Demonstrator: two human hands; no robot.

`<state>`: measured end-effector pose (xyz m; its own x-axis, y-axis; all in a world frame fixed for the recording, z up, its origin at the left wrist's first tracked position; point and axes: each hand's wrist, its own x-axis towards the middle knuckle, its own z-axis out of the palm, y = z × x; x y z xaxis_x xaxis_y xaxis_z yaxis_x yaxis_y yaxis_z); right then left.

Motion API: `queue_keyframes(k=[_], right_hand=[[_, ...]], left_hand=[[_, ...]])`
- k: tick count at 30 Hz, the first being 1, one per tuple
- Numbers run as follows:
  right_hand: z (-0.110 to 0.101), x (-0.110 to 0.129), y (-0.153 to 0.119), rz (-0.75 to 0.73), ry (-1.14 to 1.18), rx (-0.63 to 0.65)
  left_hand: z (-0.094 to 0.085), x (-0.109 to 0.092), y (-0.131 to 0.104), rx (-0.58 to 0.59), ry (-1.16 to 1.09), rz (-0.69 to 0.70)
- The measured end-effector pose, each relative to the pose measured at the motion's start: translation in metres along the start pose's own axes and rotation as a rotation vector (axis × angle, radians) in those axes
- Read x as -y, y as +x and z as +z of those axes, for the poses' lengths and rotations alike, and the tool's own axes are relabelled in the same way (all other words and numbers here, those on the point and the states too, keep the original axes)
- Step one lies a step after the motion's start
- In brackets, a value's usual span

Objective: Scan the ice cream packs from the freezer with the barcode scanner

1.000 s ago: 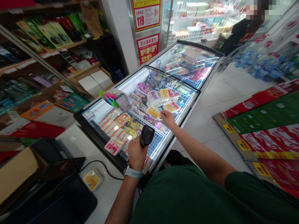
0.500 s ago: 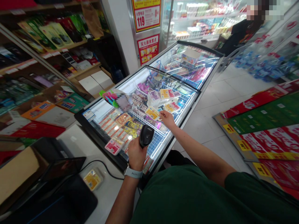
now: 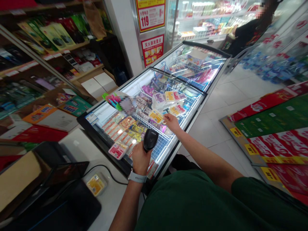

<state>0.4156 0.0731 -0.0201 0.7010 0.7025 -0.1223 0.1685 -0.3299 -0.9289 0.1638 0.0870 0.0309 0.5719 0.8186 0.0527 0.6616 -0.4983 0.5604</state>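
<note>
My left hand [image 3: 141, 157], a grey watch on its wrist, is closed round the handle of a black barcode scanner [image 3: 151, 140]. The scanner's head points away from me, over the glass-topped freezer [image 3: 166, 170]. My right hand [image 3: 171, 123] pinches the right edge of a yellow-labelled plastic food pack [image 3: 156, 116], which is tilted above the glass. Beyond it several similar packs with white, yellow and red labels [image 3: 172, 96] lie stacked on the glass. A red-labelled pack [image 3: 117, 150] rests at the freezer's near left corner, left of the scanner.
On the white counter [image 3: 115, 199] at left lie another yellow-labelled pack [image 3: 96, 184] and a black cable [image 3: 108, 170], beside dark equipment [image 3: 72, 199]. Goods shelves [image 3: 48, 54] stand behind. Stacked red and green cartons [image 3: 271, 128] line the right. A person [image 3: 250, 33] is at the far right.
My hands, the scanner and the packs have hardly moved. In the background the person has shifted, and an arm now shows toward the chilled shelves.
</note>
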Motion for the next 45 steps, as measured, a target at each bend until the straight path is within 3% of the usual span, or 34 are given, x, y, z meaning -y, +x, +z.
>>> queue_keyframes(k=[45], right_hand=[[0.0098,-0.0033,0.0014,0.006,0.022,0.023]], left_hand=[[0.0027,0.0076,0.0002,-0.060,-0.028,-0.030]])
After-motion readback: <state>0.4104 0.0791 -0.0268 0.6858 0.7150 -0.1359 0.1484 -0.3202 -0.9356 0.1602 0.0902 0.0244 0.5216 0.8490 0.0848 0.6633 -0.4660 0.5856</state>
